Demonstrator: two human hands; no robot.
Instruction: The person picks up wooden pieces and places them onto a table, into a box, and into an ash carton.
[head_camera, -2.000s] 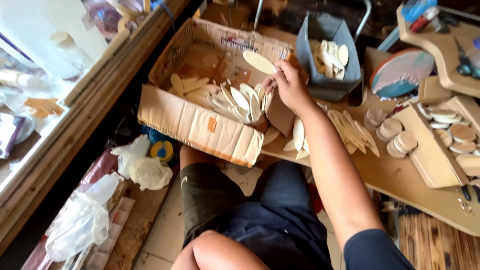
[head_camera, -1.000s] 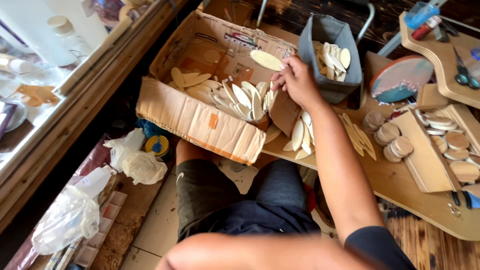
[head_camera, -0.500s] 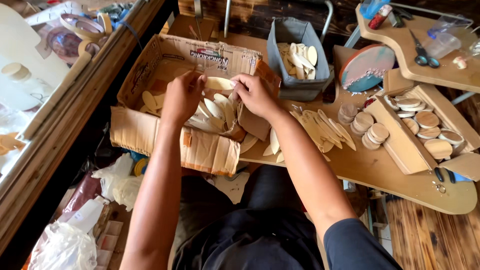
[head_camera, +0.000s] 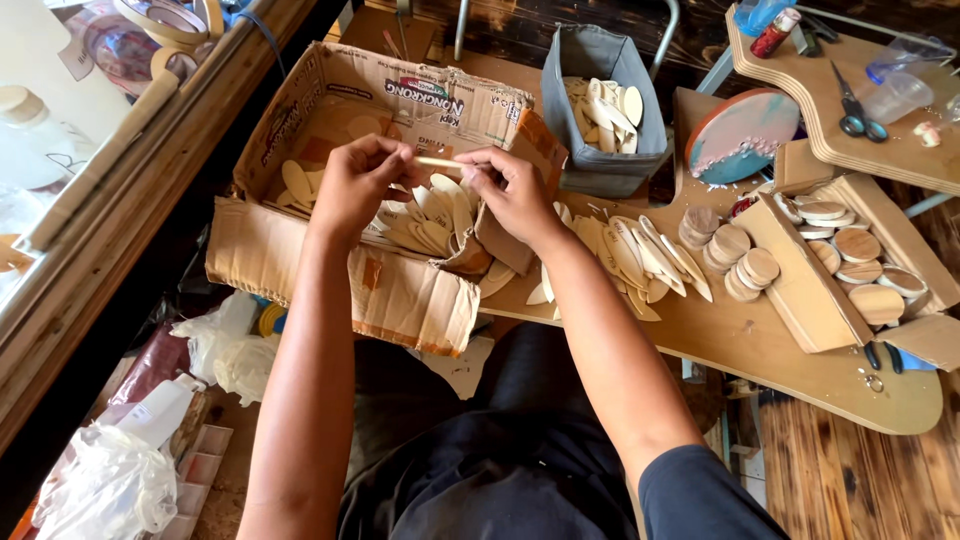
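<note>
**Inspector:** Workshop bench, low plywood worktop (head_camera: 800, 370), plank floor at the near right. Your left hand (head_camera: 355, 185) and right hand (head_camera: 515, 190) meet over the open cardboard box (head_camera: 330, 275) at the left of the bench. What is between them?

**Operator:** One thin wooden piece (head_camera: 440, 162), seen edge-on.

**Inspector:** Confirmed. You pinch it at both ends, left fingertips on its left end and right fingertips on its right end, both grips closed on it. It sits level, above the loose oval blanks (head_camera: 420, 225) heaped in the box, and apart from them.

**Operator:** And round about?

**Inspector:** Far of your right hand stands a grey fabric bin (head_camera: 600, 110) holding more pale pieces. Just right of the box, long leaf-shaped slats (head_camera: 640, 255) lie fanned on the worktop. Further right, round discs (head_camera: 740, 260) are stacked beside a shallow wooden tray (head_camera: 800, 290) with more discs in it. Scissors (head_camera: 850, 105) rest on the far right shelf. Plastic bags (head_camera: 110, 480) lie on the floor at the near left.
</note>
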